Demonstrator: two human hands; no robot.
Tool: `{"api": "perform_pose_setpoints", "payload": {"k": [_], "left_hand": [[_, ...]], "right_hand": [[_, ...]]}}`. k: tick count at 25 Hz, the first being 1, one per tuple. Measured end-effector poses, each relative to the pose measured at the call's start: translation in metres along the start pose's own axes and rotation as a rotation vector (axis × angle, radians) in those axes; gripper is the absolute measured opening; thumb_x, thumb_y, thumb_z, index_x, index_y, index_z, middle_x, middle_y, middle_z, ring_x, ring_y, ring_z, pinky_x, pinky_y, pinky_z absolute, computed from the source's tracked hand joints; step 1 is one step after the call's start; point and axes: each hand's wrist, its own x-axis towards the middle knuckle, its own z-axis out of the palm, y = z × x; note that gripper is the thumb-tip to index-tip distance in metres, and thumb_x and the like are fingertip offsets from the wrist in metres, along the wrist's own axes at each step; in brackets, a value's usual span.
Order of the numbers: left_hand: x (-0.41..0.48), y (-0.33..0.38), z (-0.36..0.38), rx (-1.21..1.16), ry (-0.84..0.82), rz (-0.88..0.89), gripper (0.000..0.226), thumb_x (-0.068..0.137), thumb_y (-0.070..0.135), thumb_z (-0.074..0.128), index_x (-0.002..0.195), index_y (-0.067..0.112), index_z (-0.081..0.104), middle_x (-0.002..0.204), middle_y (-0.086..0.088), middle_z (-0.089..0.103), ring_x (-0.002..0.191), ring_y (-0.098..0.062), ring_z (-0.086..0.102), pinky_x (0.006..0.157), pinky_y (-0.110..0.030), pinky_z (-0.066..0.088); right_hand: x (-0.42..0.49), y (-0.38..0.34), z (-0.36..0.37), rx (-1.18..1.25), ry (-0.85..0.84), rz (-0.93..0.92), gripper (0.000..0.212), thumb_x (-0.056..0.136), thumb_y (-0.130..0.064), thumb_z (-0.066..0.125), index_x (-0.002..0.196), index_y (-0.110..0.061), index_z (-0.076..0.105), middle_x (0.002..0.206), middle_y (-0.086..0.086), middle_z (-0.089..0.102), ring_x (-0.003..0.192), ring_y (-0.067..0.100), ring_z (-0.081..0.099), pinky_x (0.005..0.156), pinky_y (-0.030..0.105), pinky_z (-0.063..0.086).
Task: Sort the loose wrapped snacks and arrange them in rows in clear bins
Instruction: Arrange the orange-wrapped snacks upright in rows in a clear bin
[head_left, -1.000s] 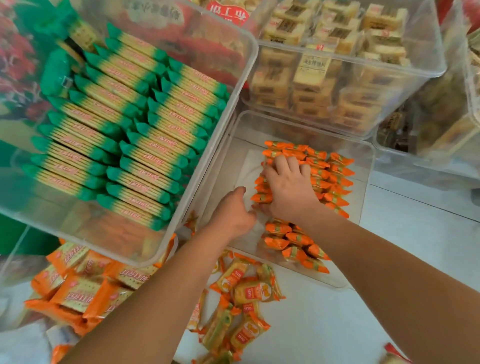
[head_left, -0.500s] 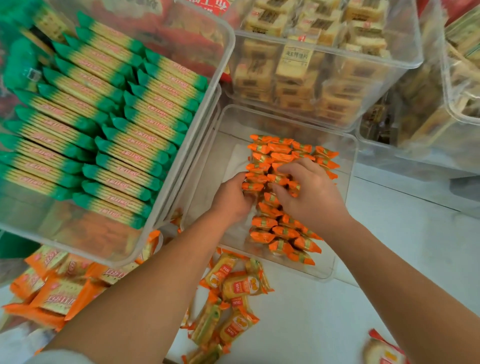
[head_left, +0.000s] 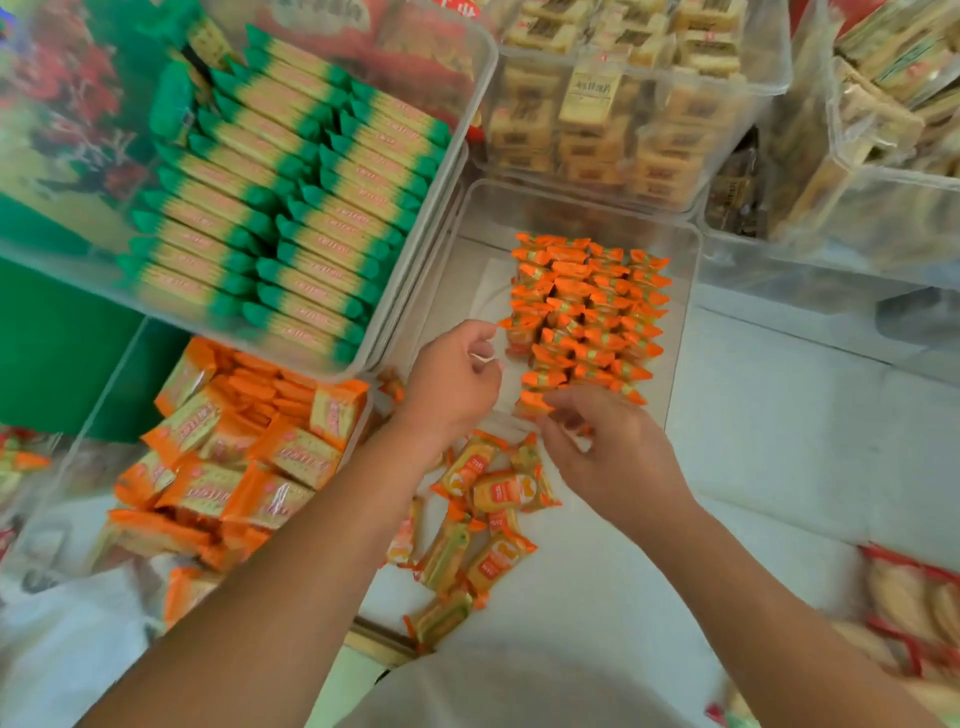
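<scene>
Head view: I have 2 hands over the near end of the clear bin (head_left: 693, 270), where the orange wrapped snacks (head_left: 587, 312) lie in tight rows along its right side. My left hand (head_left: 452, 379) hangs over the bin's near left corner with thumb and fingers curled toward each other; blur hides whether anything is pinched there, so I cannot tell. My right hand (head_left: 608, 452) sits above the near rim with its fingers bent and relaxed and nothing in it, fingertips just beside the nearest snack of the rows. The loose snacks (head_left: 483, 519) wait in a heap on the white table (head_left: 779, 441), just short of the bin and between my forearms. Beside it on the left stands a bin of green packs (head_left: 291, 208).

I judge these pieces very light, in glossy film that slips and crackles, with crimped ends that fold if pulled. I would pinch each across its fat middle, thumb against 2 fingers, and lay it down gently, since a nudge could scatter the rows
</scene>
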Motion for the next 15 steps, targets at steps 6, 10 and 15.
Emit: {"api": "perform_pose_setpoints", "payload": {"k": [6, 10, 15], "left_hand": [[-0.165, -0.068, -0.011, 0.007, -0.016, -0.158, 0.02, 0.097, 0.025, 0.065, 0.117, 0.023, 0.068, 0.106, 0.007, 0.069, 0.092, -0.003, 0.064, 0.082, -0.027, 0.056], [-0.215, -0.139, 0.001, 0.223, -0.14, -0.319, 0.042, 0.091, 0.029, 0.066, 0.133, 0.022, 0.062, 0.147, -0.003, 0.048, 0.14, -0.024, 0.044, 0.108, -0.027, 0.037], [-0.2, -0.168, 0.008, 0.266, -0.054, -0.296, 0.031, 0.097, 0.025, 0.06, 0.128, 0.021, 0.059, 0.139, -0.003, 0.055, 0.13, -0.026, 0.053, 0.101, -0.04, 0.05]], "right_hand": [[-0.085, 0.019, 0.086, -0.147, -0.279, -0.06, 0.042, 0.091, -0.043, 0.056, 0.125, -0.021, 0.064, 0.133, 0.001, 0.061, 0.123, 0.031, 0.058, 0.09, 0.048, 0.057], [-0.093, 0.033, 0.121, -0.275, -0.361, -0.136, 0.051, 0.097, -0.039, 0.047, 0.143, -0.019, 0.054, 0.156, 0.011, 0.047, 0.147, 0.041, 0.037, 0.113, 0.061, 0.039], [-0.119, 0.044, 0.11, -0.396, -0.251, -0.032, 0.047, 0.088, -0.018, 0.071, 0.134, -0.02, 0.064, 0.142, 0.009, 0.059, 0.134, 0.039, 0.05, 0.103, 0.054, 0.047]]}}
